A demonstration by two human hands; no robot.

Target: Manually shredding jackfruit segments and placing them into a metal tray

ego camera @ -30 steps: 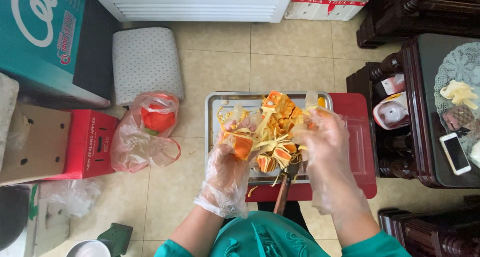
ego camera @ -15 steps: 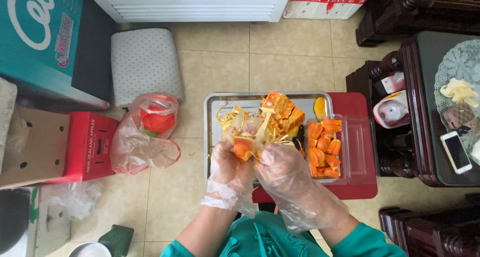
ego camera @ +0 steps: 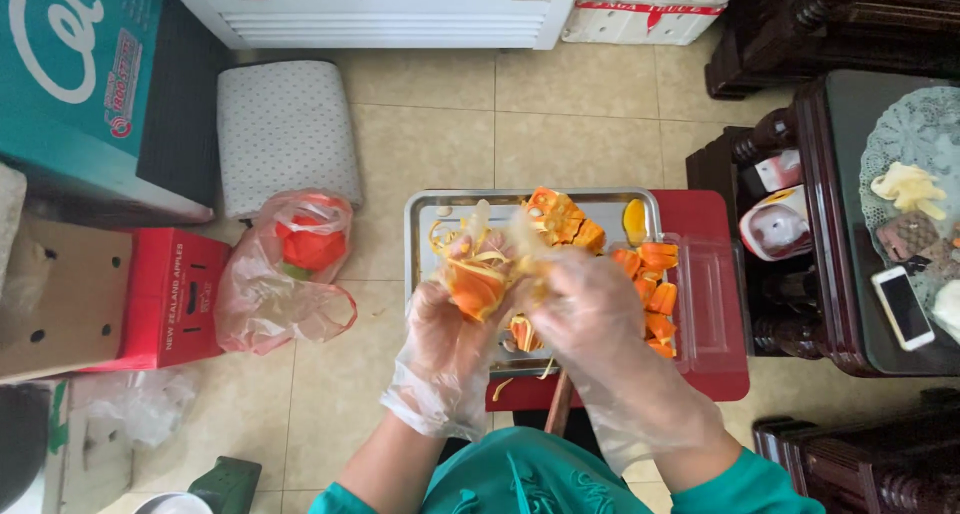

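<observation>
Both my hands wear loose clear plastic gloves and meet above a steel tray (ego camera: 425, 236). My left hand (ego camera: 448, 329) grips an orange jackfruit chunk (ego camera: 477, 289) with pale yellow strands hanging from it. My right hand (ego camera: 585, 309) pinches the same chunk from the right side. More orange fruit pieces (ego camera: 560, 219) lie at the back of the tray. A clear plastic box (ego camera: 700, 299) to the right holds several orange fruit pods (ego camera: 655, 289). A wooden knife handle (ego camera: 558, 406) pokes out below my hands.
The tray rests on a red stool (ego camera: 720, 379). On the tile floor to the left lie a plastic bag (ego camera: 290, 279) with red contents, a red carton (ego camera: 165, 299) and a grey cushion (ego camera: 285, 134). Dark wooden furniture with a phone (ego camera: 903, 307) stands to the right.
My right hand came back from over the clear box to the middle and joined my left hand on the fruit chunk. My left hand barely moved.
</observation>
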